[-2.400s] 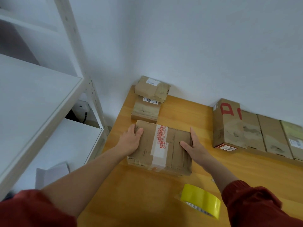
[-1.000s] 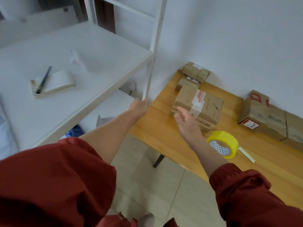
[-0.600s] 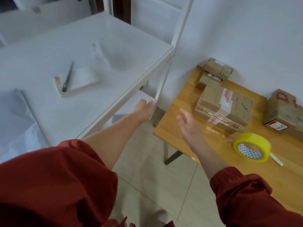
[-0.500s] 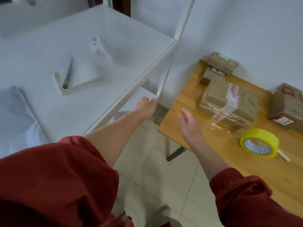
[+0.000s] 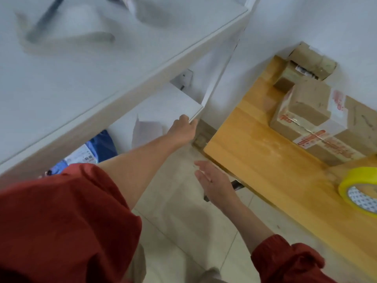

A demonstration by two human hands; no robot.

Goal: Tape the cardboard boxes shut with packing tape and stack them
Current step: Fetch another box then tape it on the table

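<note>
I record my left hand [image 5: 183, 131] gripping the corner of the white lower shelf [image 5: 169, 105], right hand [image 5: 214, 180] flat and empty; the taped brown cardboard box [image 5: 312, 117], near the far-left corner of the wooden table [image 5: 255, 156], appears light and stiff, best grasped by opposite sides.

The fingers [image 5: 184, 121] of the left hand [image 5: 181, 132] pinch the front corner of a white lower shelf [image 5: 167, 103]; a paper sheet [image 5: 146, 131] sits on it just left of them. Right of the right hand [image 5: 216, 186] and its fingers [image 5: 202, 173], a wooden table [image 5: 255, 152] carries a taped cardboard box [image 5: 306, 111], a small box stack [image 5: 285, 80] beyond it and a yellow tape roll [image 5: 349, 185] nearer. Floor tiles [image 5: 183, 221] lie beneath both hands.
</note>
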